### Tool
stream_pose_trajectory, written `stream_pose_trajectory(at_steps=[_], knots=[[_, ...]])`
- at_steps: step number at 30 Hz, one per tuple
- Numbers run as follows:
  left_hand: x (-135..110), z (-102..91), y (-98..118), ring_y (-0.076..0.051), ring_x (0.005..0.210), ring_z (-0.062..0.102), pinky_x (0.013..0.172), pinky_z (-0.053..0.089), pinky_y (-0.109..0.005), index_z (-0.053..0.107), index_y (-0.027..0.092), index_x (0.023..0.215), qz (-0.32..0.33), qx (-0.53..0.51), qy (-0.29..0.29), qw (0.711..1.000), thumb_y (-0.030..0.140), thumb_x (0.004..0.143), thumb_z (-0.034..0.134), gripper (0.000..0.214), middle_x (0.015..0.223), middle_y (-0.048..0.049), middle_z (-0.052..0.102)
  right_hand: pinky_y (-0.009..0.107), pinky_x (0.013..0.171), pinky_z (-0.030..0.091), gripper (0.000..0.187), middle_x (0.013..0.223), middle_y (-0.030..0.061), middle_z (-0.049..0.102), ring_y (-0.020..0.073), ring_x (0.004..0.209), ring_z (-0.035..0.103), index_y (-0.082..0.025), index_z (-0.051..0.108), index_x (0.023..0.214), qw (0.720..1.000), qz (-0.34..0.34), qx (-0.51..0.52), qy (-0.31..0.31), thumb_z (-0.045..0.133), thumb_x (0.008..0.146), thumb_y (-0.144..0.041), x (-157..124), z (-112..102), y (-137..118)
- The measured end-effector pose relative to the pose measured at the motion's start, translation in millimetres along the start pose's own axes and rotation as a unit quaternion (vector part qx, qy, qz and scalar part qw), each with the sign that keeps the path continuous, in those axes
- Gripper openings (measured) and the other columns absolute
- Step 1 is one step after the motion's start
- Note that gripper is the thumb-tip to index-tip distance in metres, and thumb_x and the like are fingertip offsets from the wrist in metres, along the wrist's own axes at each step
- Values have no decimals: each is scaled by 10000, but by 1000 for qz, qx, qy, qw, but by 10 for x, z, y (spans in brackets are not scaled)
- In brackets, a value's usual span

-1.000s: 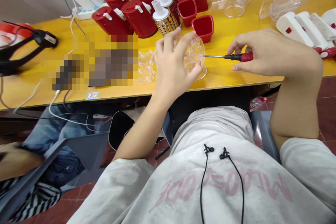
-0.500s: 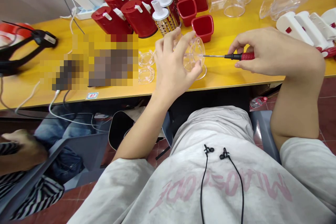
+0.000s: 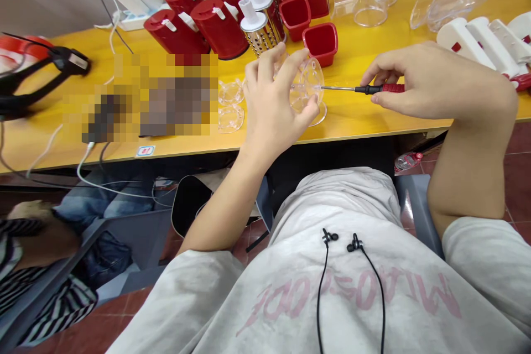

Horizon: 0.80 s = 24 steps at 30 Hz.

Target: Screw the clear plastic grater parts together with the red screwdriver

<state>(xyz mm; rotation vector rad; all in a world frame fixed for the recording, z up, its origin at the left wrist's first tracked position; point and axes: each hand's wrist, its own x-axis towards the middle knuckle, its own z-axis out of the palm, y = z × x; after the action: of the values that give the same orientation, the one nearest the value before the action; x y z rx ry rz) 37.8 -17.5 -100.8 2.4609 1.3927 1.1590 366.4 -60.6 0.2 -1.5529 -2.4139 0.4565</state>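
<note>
My left hand [image 3: 274,99] grips a clear plastic part [image 3: 313,77] with a round flange, tipped on its side above the table edge. Part of it is hidden behind my fingers. In my right hand [image 3: 427,83] is a screwdriver [image 3: 371,89] with a red and black handle, held level. Its metal shaft points left and the tip meets the middle of the clear part's round face. Whether a screw sits at the tip is too small to tell. Left of my left hand lie two small clear plastic pieces [image 3: 231,119].
Behind my hands stand red housings [image 3: 219,27], perforated metal drums [image 3: 261,38] and red cups [image 3: 321,44]. Clear plastic pieces [image 3: 370,14] are at the back, white handles [image 3: 464,44] at the right. Cables [image 3: 85,168] cross the left side, where another person [image 3: 37,232] sits.
My right hand has shifted its grip slightly on the screwdriver handle. My left hand and the clear part have stayed put. The person at the left has moved an arm a little.
</note>
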Motion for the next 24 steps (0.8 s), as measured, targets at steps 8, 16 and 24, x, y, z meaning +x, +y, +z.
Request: stream_pose_trajectory(at_steps=[8,16,24], knots=[[14,8,-87,-564,1806,380,1524,231,-928,618,525,1831,-8,-13,-34,999,739,1005,833,880,1933,10,573,695,1176,721,405,1390,-5,935,445,1278,884,-513,849,1347,1000,-6,-11,17,816,995,-314,-4,37,50],[9,-14,-36,-557,1782,422,1509,297,-934,640,537,1792,-11,-10,-20,1000,710,980,844,855,1925,19,585,650,1171,720,360,1346,95,912,420,1216,883,-361,822,1369,1000,-14,-17,19,818,1019,-273,2,32,68],[24,-37,36,-589,1788,403,1497,265,-958,686,549,1742,-27,-28,-22,999,735,921,865,861,1908,-6,597,685,1115,756,416,1326,4,939,429,1225,892,-536,833,1413,1000,-4,-21,9,786,1014,-429,-15,-1,88]])
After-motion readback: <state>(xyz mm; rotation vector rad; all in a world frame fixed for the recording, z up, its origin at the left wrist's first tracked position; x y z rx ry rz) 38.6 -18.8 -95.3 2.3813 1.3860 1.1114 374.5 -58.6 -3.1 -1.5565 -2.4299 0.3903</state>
